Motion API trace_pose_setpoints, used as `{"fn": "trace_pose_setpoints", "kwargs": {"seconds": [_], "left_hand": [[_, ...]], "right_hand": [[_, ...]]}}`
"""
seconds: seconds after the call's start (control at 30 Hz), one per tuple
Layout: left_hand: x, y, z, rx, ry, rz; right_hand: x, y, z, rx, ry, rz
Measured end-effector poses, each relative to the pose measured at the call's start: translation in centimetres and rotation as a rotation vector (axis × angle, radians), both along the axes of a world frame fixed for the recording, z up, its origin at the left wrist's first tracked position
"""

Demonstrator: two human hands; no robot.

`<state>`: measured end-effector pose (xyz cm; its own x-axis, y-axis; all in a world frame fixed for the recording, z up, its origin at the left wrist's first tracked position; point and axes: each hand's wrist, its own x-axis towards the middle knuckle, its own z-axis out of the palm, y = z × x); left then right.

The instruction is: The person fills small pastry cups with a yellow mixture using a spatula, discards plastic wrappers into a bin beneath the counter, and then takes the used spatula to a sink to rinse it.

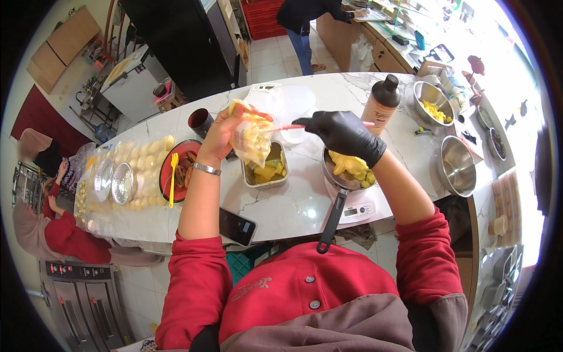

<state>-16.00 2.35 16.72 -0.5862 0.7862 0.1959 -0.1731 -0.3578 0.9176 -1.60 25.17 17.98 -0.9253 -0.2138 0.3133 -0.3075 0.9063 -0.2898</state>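
My left hand [217,134], bare with a watch at the wrist, is closed around a clear plastic bag [252,144] smeared with something pale yellow. In my black-gloved right hand [347,136] is a thin pink-red utensil [285,127], perhaps a spatula; its far end reaches the bag and cannot be made out. Below the bag, a square metal tin [264,183] contains yellow and greenish pieces. Under my right hand a saucepan [335,218] with a black handle rests on a white digital scale [359,211]. Soft yellow stuff [350,163] fills part of the pan, partly hidden by the glove.
A brown bottle [381,105] with a black cap stands beyond my right hand. Steel bowls [458,170] are at right. Leftward lie a phone [237,227], a red-rimmed bowl [189,179] with a yellow fork, foil cups [123,183] and rows of dough balls [149,155]. Other people are around.
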Motion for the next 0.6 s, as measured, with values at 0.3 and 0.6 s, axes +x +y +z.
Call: {"fn": "trace_pose_setpoints", "kwargs": {"seconds": [0.3,0.6], "left_hand": [[0.7,0.5,1.1,-0.165,0.192,0.145],[-1.0,-0.5,-0.3,-0.243,0.041,0.191]], "right_hand": [[0.3,-0.3,0.3,0.124,0.048,0.015],[0.6,-0.7,2.9,0.409,0.279,0.083]]}}
